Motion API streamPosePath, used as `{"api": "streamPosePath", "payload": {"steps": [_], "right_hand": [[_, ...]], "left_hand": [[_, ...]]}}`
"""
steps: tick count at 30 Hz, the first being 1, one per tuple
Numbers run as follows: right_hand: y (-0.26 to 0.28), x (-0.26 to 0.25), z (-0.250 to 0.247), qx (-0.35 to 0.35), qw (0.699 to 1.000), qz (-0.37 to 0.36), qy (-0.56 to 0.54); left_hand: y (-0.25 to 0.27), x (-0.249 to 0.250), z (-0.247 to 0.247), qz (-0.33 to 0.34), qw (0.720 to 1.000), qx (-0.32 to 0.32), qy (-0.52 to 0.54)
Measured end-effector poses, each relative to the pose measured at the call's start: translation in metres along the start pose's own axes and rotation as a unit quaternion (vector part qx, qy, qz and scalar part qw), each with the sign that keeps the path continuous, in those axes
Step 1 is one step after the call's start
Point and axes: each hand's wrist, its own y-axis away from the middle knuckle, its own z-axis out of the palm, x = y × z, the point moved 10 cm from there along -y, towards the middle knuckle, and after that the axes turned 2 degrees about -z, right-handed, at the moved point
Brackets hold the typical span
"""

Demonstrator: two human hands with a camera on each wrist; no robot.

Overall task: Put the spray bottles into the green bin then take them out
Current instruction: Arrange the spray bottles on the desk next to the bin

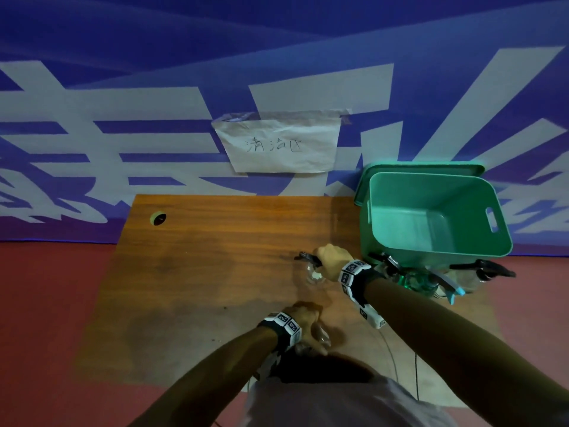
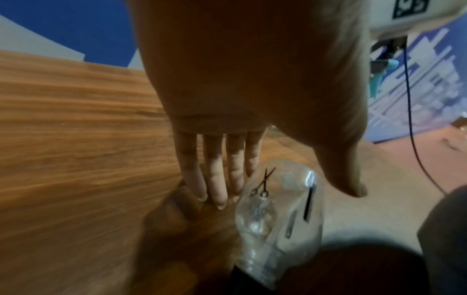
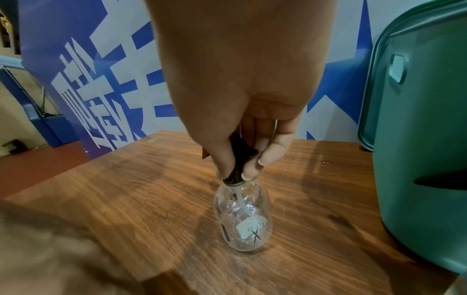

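The green bin (image 1: 397,192) stands at the table's back right with nothing visible inside; its wall (image 3: 417,139) fills the right of the right wrist view. My right hand (image 1: 329,260) (image 3: 238,169) pinches the black spray head of a clear spray bottle (image 1: 314,274) (image 3: 242,219) that stands upright on the wood, left of the bin. Nearer my body, a second clear bottle (image 1: 320,337) (image 2: 275,215) lies on its side. My left hand (image 1: 304,315) (image 2: 285,195) straddles it, straight fingers (image 2: 217,189) touching the table beside it and thumb spread on the other side.
Three more spray bottles crowd the bin's near side: a clear one (image 1: 389,266), a green one (image 1: 418,280) and another clear one (image 1: 480,269). The wooden table (image 1: 200,257) has a cable hole (image 1: 158,218) at back left. A wall banner stands behind it.
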Motion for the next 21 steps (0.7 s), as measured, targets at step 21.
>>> {"api": "streamPosePath", "payload": {"steps": [21], "right_hand": [[0.010, 0.012, 0.009, 0.047, 0.997, 0.056, 0.008]], "left_hand": [[0.008, -0.164, -0.075, -0.275, 0.879, 0.216, 0.324]]}}
